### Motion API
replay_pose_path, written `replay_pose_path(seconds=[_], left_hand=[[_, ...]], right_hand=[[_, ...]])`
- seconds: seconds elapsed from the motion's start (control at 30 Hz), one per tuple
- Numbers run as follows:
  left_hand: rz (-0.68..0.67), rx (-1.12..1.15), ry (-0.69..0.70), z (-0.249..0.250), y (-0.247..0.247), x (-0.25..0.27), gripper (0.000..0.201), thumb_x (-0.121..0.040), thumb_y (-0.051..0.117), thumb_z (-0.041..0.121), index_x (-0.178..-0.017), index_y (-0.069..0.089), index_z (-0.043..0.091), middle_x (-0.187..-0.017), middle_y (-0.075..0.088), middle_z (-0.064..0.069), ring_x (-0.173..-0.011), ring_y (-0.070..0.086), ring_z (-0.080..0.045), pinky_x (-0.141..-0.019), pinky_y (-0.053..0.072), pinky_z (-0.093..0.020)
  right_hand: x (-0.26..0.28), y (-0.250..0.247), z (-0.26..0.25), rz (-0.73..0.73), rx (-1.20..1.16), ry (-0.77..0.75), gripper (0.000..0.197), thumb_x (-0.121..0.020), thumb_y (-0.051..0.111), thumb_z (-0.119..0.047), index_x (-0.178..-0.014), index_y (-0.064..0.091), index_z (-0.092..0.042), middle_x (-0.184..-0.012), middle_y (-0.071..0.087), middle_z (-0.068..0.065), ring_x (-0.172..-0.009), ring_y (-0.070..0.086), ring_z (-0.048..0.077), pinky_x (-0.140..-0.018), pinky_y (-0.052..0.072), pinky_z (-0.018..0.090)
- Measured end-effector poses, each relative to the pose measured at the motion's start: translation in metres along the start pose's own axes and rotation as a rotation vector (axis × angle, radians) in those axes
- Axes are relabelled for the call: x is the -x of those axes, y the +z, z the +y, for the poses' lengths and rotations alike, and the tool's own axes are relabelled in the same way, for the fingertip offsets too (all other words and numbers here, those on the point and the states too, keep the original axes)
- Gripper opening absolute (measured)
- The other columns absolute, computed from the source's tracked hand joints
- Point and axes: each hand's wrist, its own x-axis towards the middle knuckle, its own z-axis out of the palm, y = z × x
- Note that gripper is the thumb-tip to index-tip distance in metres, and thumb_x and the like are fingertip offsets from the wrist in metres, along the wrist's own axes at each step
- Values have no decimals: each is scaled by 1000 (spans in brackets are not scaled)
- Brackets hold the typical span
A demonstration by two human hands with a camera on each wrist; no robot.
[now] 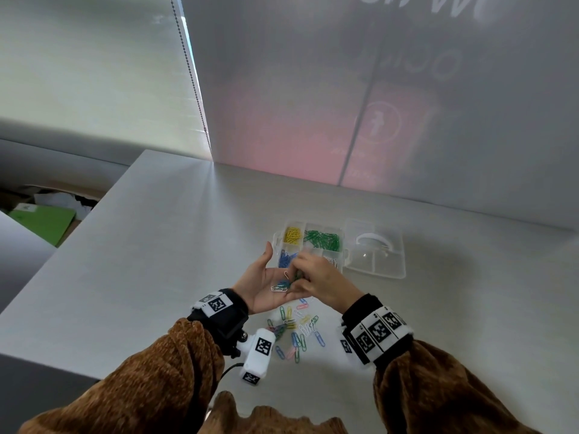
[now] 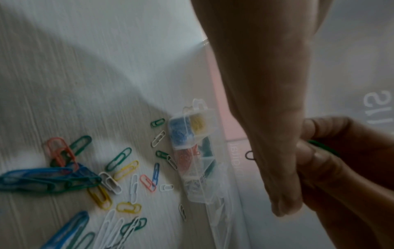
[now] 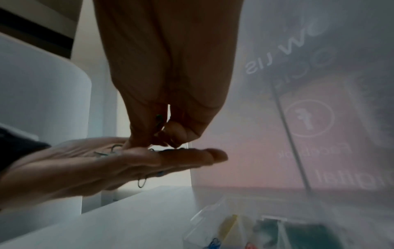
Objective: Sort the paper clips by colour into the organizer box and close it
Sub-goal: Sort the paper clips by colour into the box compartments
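My left hand [image 1: 271, 278] is held palm up and flat just in front of the organizer box [image 1: 276, 241], and several white, blue and green paper clips [image 1: 280, 287] lie on the palm. My right hand [image 1: 297, 275] reaches into that palm and pinches green paper clips [image 2: 324, 146] between thumb and fingertips [image 3: 149, 138]. The clear box stands open, with yellow clips [image 1: 293, 234], green clips [image 1: 322, 240], blue clips [image 1: 285, 259] and white clips [image 1: 332, 262] in separate compartments. A red-clip compartment [image 2: 187, 155] shows in the left wrist view. Loose mixed clips [image 1: 296, 328] lie on the table below my hands.
The box's clear lid [image 1: 377, 255] lies open flat to the right of the box. A frosted panel [image 1: 407, 104] stands along the white table's far edge. The table's left edge [image 1: 103, 202] drops off to cardboard and green items below.
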Motion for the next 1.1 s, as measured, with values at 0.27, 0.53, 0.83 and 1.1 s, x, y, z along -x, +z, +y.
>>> replay_pose_path(seconds=[0.27,0.53,0.83,1.1], left_hand=[[-82,93,-28,1,3,0,98,-82,34,68,-134,36,-15,-134,42,-36,-128,40,-45,-112,26,-45],[-48,82,-28,-1,0,-4,90,-83,31,69,-112,59,-12,-103,64,-24,-111,57,-40,-113,22,-45],[-74,42,-51,1,7,-1,98,-80,33,71,-135,38,-10,-133,47,-30,-127,43,-44,-112,29,-46],[-105,69,-67,2,4,0,99,-80,35,72,-134,40,-11,-134,44,-33,-126,45,-43,-113,24,-45]], right_hand=[[10,-12,5,114,-762,246,17,-82,61,3,-78,55,-11,-73,60,1,-65,58,9,-64,50,19],[12,-12,1,-29,-1497,323,15,-88,50,-19,-93,56,-6,-79,57,2,-68,49,11,-57,45,19],[7,-14,-3,64,-399,235,3,-84,65,-12,-81,64,-14,-81,64,0,-74,58,7,-72,47,20],[10,-11,9,50,35,31,7,-76,70,-7,-79,64,-9,-84,52,-4,-73,47,5,-68,34,8]])
